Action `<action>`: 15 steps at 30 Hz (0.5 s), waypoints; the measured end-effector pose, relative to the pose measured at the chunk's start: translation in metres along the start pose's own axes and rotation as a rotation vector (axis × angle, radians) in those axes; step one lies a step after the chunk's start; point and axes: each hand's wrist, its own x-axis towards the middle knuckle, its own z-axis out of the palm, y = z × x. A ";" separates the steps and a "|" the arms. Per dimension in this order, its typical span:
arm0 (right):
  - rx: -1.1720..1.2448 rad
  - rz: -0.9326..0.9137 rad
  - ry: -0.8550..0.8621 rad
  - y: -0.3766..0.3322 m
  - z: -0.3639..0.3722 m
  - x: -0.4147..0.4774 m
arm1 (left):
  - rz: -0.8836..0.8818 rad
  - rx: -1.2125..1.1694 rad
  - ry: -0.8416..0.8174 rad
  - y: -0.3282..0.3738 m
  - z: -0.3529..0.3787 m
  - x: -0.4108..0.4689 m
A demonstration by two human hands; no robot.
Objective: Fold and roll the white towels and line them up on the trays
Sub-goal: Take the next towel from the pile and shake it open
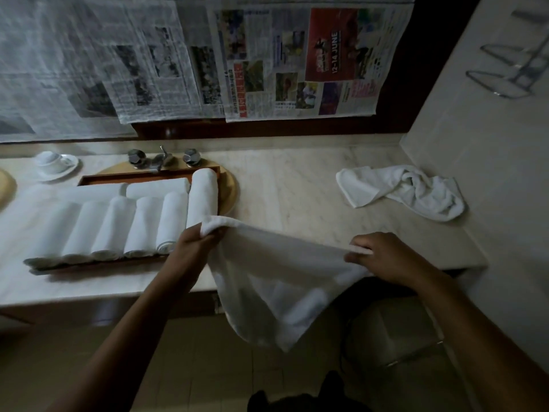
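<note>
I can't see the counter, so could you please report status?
Left hand, right hand each pinch a top corner of the hanging white terry towel. Rolled white towels line the brown wooden tray. Crumpled white towel lies aside.

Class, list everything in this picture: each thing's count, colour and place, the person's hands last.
Rolled towels: about eight, white, on the tray.
Tray: one, brown wood, counter left.
Held towel: one, white, hanging over the counter edge.
Loose towel: one, white, crumpled, counter right.
Cup and saucer: one, white, back left.
Tap: one, metal, behind the tray.
Newspapers: several, printed, back wall.
Counter: one, pale marble.
Hands: two; the left hand and right hand each grip the held towel's top edge.
</note>
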 end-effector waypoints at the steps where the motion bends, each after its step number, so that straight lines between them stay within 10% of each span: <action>1: 0.025 0.012 0.034 0.010 -0.004 -0.002 | 0.017 0.005 0.013 -0.002 -0.004 -0.001; 15: 0.306 -0.081 0.261 0.045 0.013 -0.009 | 0.191 0.269 -0.058 -0.016 -0.027 0.010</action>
